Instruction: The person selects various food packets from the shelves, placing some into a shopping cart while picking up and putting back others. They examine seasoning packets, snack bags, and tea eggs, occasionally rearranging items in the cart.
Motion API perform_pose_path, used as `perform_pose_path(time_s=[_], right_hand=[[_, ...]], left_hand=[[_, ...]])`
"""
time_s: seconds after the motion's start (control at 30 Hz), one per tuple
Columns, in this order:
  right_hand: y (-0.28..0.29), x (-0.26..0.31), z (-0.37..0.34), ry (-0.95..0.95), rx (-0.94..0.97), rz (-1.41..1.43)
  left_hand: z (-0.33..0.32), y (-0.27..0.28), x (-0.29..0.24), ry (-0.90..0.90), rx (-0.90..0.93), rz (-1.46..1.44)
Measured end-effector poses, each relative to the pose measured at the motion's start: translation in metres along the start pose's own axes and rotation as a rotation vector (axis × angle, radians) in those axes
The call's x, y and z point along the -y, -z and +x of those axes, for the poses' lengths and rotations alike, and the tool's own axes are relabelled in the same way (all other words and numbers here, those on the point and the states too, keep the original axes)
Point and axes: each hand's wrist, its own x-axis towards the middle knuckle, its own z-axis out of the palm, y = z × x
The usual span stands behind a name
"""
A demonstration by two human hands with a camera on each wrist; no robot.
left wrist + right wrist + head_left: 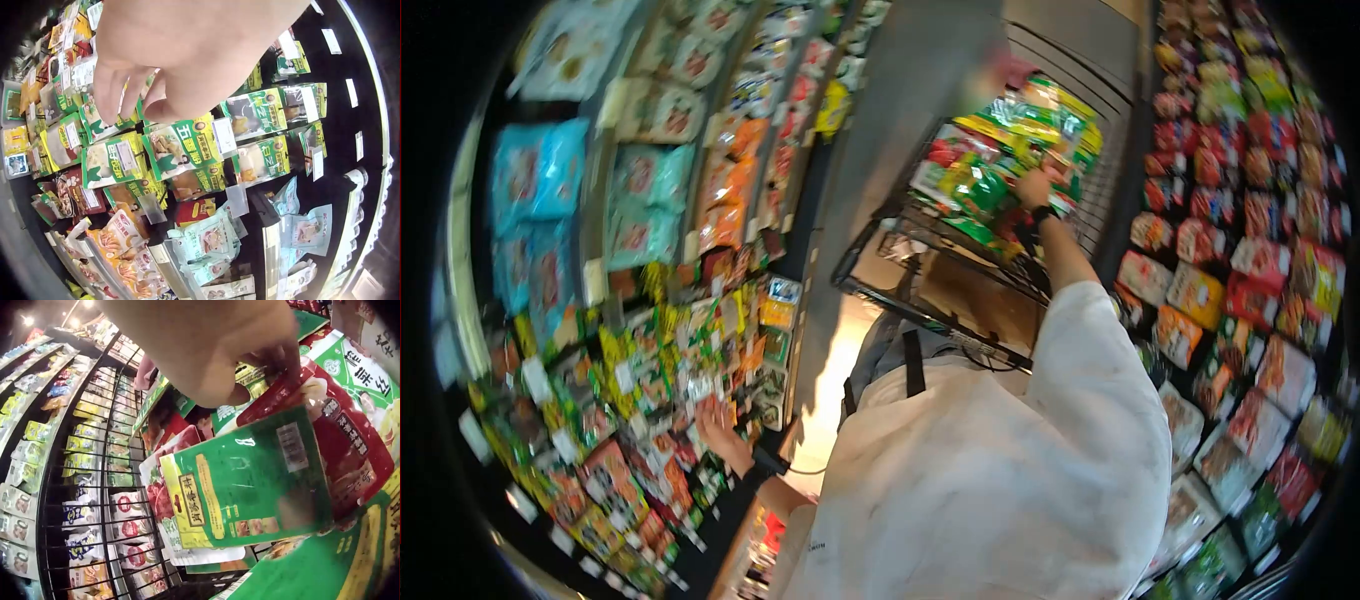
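Observation:
My right hand (1035, 188) is over the heap of food packets in the shopping cart (870, 270). In the right wrist view the fingers and thumb of this hand (212, 350) curl at the upper edge of a red packet (350, 437) and grip it. A green and yellow packet (262, 481), its barcode side up, overlaps the red one. My left hand (722, 432) reaches out to the hanging packets at the left. Seen from the left wrist, this hand (187, 50) has loosely bent fingers over green and yellow packets (178, 150) and holds none.
Tall shelves of bagged food (640, 200) line the left side. Another display with packed trays (1195, 295) runs along the right. The cart's black wire side (81, 506) stands beside the heap. Price tags (225, 134) stick out in front of the hanging packets.

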Motion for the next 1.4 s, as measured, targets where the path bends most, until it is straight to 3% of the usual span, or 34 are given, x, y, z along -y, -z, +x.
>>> perform_pose_path(time_s=[0.03, 0.07, 0.1, 0.13, 0.17, 0.2, 0.23, 0.27, 0.3, 0.37, 0.4, 0.5, 0.6, 0.8, 0.93, 1.0, 1.07, 1.1, 1.17, 1.27, 1.3, 1.37, 1.4], right_hand=[[-0.034, -0.020, 0.019, -0.053, 0.030, -0.116], [-0.037, -0.021, 0.020, 0.139, 0.063, -0.349], [-0.062, -0.038, 0.035, 0.101, -0.006, -0.413], [-0.043, -0.018, 0.036, 0.075, 0.158, -0.435], [-0.061, -0.031, 0.049, 0.129, 0.156, -0.582], [-0.070, -0.052, 0.065, 0.505, 0.176, -0.638], [-0.094, -0.078, 0.082, 0.519, 0.107, -0.683], [-0.034, -0.015, 0.050, 0.529, 0.290, -0.910], [-0.038, -0.006, 0.041, 0.157, 0.098, -0.460], [-0.026, 0.002, 0.027, -0.034, -0.003, 0.020], [-0.039, -0.003, 0.034, 0.032, 0.008, -0.233], [-0.034, -0.001, 0.032, 0.066, 0.203, -0.090], [-0.035, -0.014, 0.046, 0.128, 0.170, -0.230], [-0.045, -0.042, 0.080, 0.404, 0.399, -0.046], [-0.002, -0.043, 0.066, 0.203, 0.171, 0.180], [0.021, -0.051, 0.068, 0.245, 0.035, 0.223], [0.084, -0.024, 0.044, 0.242, -0.097, 0.238], [0.117, 0.003, 0.024, 0.185, -0.048, 0.371], [0.177, 0.061, -0.031, 0.071, 0.064, 0.635], [0.218, 0.126, -0.104, 0.359, 0.054, 0.833], [0.230, 0.147, -0.128, 0.459, 0.128, 0.869], [0.243, 0.186, -0.169, 0.671, 0.279, 0.942], [0.241, 0.194, -0.181, 0.639, 0.291, 0.925]], left_hand=[[0.001, 0.009, 0.009, -0.001, -0.013, -0.034], [0.007, 0.017, 0.018, -0.016, -0.031, -0.078], [0.008, 0.016, 0.021, -0.019, -0.050, -0.084], [0.006, 0.013, 0.022, -0.020, -0.083, -0.094], [-0.006, 0.002, 0.011, -0.056, -0.095, -0.095], [-0.017, -0.011, 0.001, -0.087, -0.100, -0.088], [-0.021, -0.013, -0.001, -0.095, -0.144, -0.078], [-0.021, -0.011, -0.002, -0.097, -0.173, -0.061], [-0.023, -0.011, -0.001, -0.098, -0.203, -0.026], [-0.019, 0.000, 0.014, -0.110, -0.222, -0.055], [-0.019, 0.003, 0.019, -0.066, -0.241, -0.055], [-0.021, 0.004, 0.028, -0.007, -0.272, -0.086], [-0.026, -0.002, 0.020, -0.045, -0.275, -0.047], [-0.023, -0.017, 0.014, -0.042, -0.249, -0.099], [-0.021, -0.036, 0.001, -0.104, -0.162, -0.097], [-0.022, -0.053, -0.013, -0.155, -0.144, -0.109], [-0.020, -0.071, -0.026, -0.203, -0.108, -0.140], [-0.022, -0.083, -0.032, -0.231, -0.086, -0.124], [-0.027, -0.107, -0.041, -0.347, 0.062, -0.098], [-0.056, -0.153, -0.075, -0.427, 0.349, -0.054], [-0.080, -0.163, -0.108, -0.236, 0.471, 0.142], [-0.098, -0.186, -0.113, -0.566, 0.695, 0.193], [-0.109, -0.195, -0.118, -0.693, 0.771, 0.235]])
